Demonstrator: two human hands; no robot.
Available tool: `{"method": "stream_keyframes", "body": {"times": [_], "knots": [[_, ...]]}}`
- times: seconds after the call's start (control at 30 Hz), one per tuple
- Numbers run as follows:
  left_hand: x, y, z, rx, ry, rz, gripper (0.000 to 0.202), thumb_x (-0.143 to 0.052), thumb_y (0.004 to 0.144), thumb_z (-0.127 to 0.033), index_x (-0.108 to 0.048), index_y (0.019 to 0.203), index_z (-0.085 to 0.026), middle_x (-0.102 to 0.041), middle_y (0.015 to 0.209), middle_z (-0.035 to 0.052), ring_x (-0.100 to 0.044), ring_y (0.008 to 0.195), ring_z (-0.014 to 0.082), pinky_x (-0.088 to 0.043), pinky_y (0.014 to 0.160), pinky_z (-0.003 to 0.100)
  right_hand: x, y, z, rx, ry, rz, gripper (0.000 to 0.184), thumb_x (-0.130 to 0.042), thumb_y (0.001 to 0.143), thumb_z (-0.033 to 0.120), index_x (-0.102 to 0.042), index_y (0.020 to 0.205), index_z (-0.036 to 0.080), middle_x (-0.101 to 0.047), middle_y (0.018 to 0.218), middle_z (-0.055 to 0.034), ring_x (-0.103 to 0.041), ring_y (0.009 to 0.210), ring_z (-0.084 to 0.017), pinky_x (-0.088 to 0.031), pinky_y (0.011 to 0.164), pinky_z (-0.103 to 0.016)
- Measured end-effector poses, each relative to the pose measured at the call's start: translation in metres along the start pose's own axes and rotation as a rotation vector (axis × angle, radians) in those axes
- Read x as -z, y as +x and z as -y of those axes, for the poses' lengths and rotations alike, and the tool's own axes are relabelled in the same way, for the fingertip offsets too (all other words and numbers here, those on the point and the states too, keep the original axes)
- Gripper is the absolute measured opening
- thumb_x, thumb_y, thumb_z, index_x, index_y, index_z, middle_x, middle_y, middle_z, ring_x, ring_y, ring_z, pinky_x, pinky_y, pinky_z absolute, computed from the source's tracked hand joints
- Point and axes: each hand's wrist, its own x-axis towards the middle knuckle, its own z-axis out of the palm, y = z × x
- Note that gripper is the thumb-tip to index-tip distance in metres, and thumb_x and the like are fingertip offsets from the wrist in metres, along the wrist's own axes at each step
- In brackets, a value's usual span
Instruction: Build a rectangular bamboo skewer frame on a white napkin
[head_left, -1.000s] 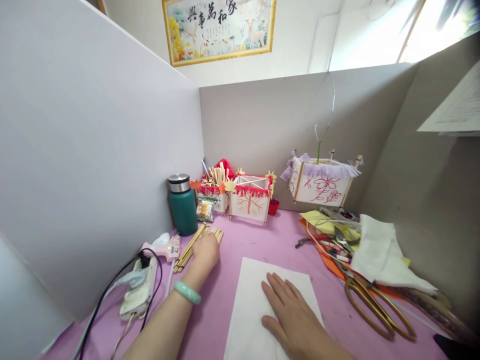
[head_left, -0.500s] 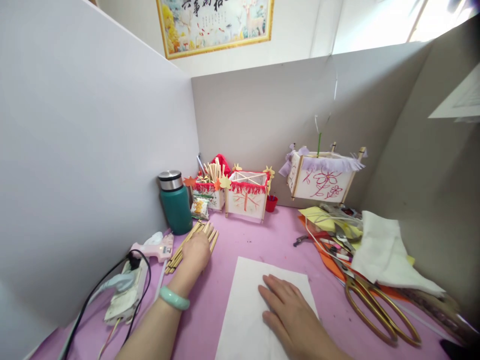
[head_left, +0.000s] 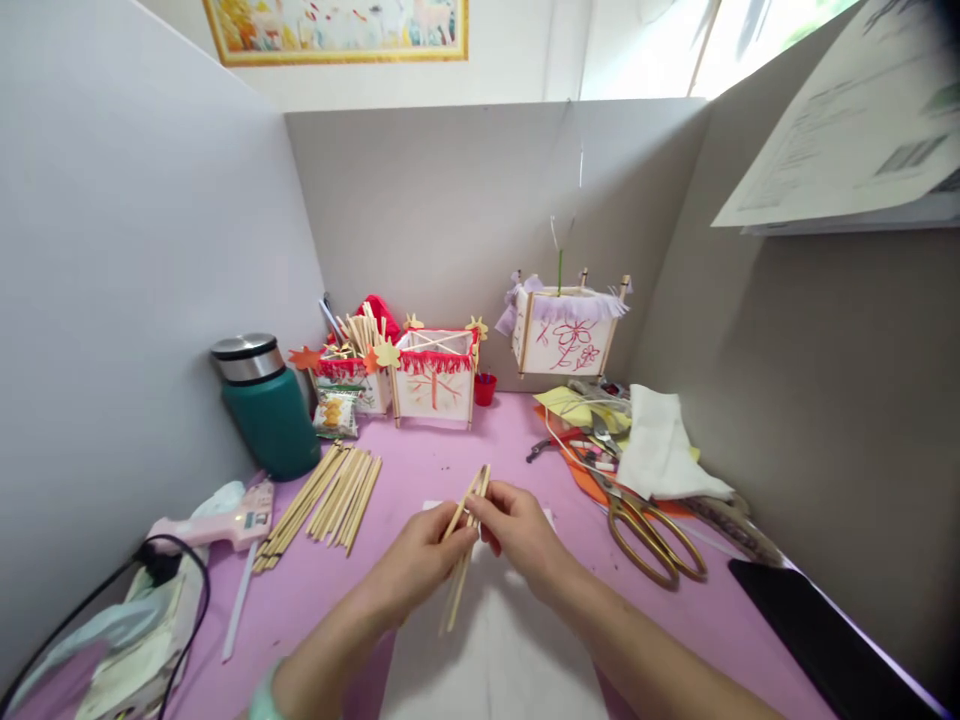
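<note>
Above the white sheet of paper (head_left: 495, 650), a few thin bamboo sticks (head_left: 459, 590) are held up at a slant between both hands. My left hand (head_left: 420, 560) is closed round them from the left, thumb on top. My right hand (head_left: 517, 530) pinches them near their upper end. How many sticks there are is hard to tell because the fingers cover part of them. More bamboo sticks (head_left: 345, 500) lie in a loose bundle on the purple table to the left, some with dark ends.
A pink glue gun (head_left: 232, 520) and a green bottle (head_left: 266, 420) stand at left. Paper lanterns (head_left: 433, 390) sit at the back; another lantern (head_left: 574, 335) hangs right of them. Gold-handled scissors (head_left: 649, 540), coloured paper and a white cloth (head_left: 660, 445) lie at right, near a black phone-like slab (head_left: 817, 640).
My left hand has come from the stick bundle to above the paper with sticks in it. My right hand has risen off the paper to grip them. The view has turned right.
</note>
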Motion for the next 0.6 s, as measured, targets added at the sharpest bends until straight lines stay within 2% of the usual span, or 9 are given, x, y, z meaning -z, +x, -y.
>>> {"method": "stream_keyframes", "body": {"times": [0.07,0.17,0.3,0.43,0.6], "knots": [[-0.001,0.006,0.009,0.037,-0.024,-0.039,0.024,-0.050,0.079,-0.038,-0.057,0.075,-0.015,-0.035,0.053,-0.0085,-0.027,0.044,0.0062,-0.022,0.044,0.021,-0.003,0.002,-0.006,-0.023,0.026,-0.020,0.031,-0.055,0.078,0.047,-0.051,0.067,0.018,-0.042,0.047,0.0079,-0.037,0.041,-0.006,-0.029,0.040,-0.020],[0.001,0.013,0.022,0.095,-0.065,-0.117,0.025,-0.059,0.072,-0.039,-0.053,0.067,-0.016,-0.038,0.048,-0.0091,-0.026,0.040,0.0048,-0.019,0.041,0.021,-0.003,0.003,-0.016,-0.075,0.059,-0.009,0.033,-0.058,0.076,0.049,-0.050,0.064,0.018,-0.041,0.045,0.0086,-0.035,0.038,-0.005,-0.026,0.037,-0.019],[0.004,0.014,0.025,0.204,-0.213,-0.048,0.030,-0.062,0.067,-0.045,-0.051,0.067,-0.017,-0.039,0.042,-0.0104,-0.022,0.030,0.0033,-0.014,0.035,0.021,-0.001,0.004,-0.025,-0.145,0.109,0.052,0.036,-0.055,0.076,0.053,-0.053,0.068,0.018,-0.044,0.045,0.0078,-0.036,0.035,-0.006,-0.026,0.034,-0.019],[0.004,0.011,0.024,0.229,-0.302,0.031,0.033,-0.062,0.069,-0.047,-0.058,0.071,-0.014,-0.054,0.052,-0.0044,-0.024,0.028,0.0019,-0.013,0.032,0.021,0.002,0.004,-0.030,-0.163,0.149,0.085,0.037,-0.054,0.077,0.053,-0.058,0.074,0.016,-0.048,0.047,0.0066,-0.035,0.034,-0.005,-0.026,0.033,-0.018],[0.002,0.010,0.026,0.268,-0.297,-0.006,0.033,-0.064,0.069,-0.044,-0.062,0.073,-0.012,-0.054,0.051,-0.0039,-0.025,0.029,0.0018,-0.013,0.033,0.021,0.014,0.003,-0.026,-0.176,0.193,0.050,0.038,-0.056,0.077,0.053,-0.059,0.074,0.015,-0.044,0.041,0.0078,-0.032,0.032,-0.005,-0.025,0.031,-0.017]]}}
